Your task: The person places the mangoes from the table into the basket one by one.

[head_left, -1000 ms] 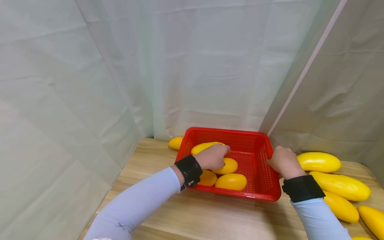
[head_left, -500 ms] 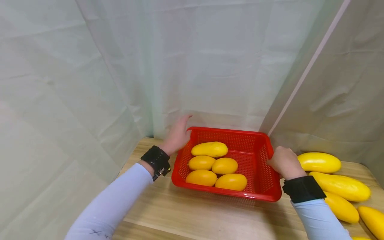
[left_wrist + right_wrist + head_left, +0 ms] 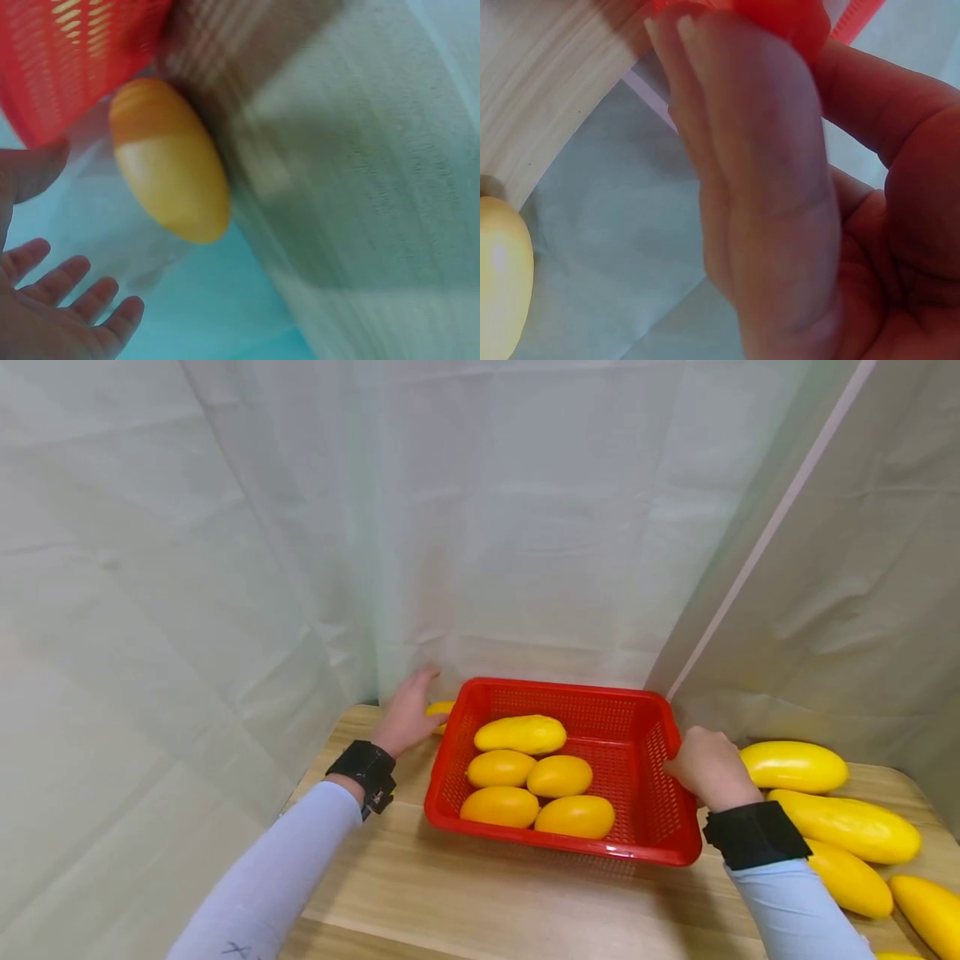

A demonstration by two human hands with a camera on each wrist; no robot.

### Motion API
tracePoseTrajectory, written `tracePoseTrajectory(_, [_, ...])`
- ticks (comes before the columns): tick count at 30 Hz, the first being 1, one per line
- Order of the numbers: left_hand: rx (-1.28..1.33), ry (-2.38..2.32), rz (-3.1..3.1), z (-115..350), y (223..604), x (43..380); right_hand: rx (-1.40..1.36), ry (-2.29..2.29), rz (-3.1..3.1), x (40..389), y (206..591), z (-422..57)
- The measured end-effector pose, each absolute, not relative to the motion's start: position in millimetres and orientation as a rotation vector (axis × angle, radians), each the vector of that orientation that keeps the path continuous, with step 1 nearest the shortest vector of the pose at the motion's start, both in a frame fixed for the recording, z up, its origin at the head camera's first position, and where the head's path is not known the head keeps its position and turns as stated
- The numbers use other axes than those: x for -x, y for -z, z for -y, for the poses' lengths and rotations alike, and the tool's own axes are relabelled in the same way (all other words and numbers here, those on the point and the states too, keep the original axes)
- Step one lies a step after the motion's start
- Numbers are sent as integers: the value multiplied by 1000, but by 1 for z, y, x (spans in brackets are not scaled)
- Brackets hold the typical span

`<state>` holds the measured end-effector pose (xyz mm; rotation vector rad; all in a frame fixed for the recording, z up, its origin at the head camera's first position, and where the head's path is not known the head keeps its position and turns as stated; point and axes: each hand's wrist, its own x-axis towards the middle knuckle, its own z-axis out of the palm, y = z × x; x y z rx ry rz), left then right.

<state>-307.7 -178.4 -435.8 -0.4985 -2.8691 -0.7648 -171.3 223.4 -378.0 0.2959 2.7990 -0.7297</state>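
A red perforated plastic basket (image 3: 551, 841) stands on the table with several oblong yellow fruits inside, mango-like in shape, such as the upper one (image 3: 521, 735). My right hand (image 3: 712, 767) grips the basket's right rim; in the right wrist view its bent fingers (image 3: 772, 150) and thumb close on the red edge. Beyond the left rim, my left hand (image 3: 408, 717) reaches with fingers and thumb spread. Another yellow fruit (image 3: 169, 161) lies there outside the basket, partly hidden in the head view. In the left wrist view a gap shows between it and my left hand (image 3: 56, 315).
More long yellow fruits lie right of the basket, one at the back (image 3: 795, 766) and another (image 3: 847, 825) in front of it, beside my right forearm. Pale sheets (image 3: 525, 527) hang behind and along the sides of the wooden table (image 3: 480, 902).
My left hand has moved from over the fruits in the basket out across the left rim, then down beside the fruit lying outside. The right hand keeps its grip on the rim.
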Motion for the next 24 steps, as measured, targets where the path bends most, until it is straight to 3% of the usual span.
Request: tracePoseTrajectory(24, [609, 444, 3072, 174, 495, 327, -303, 736, -2799, 174, 381, -225])
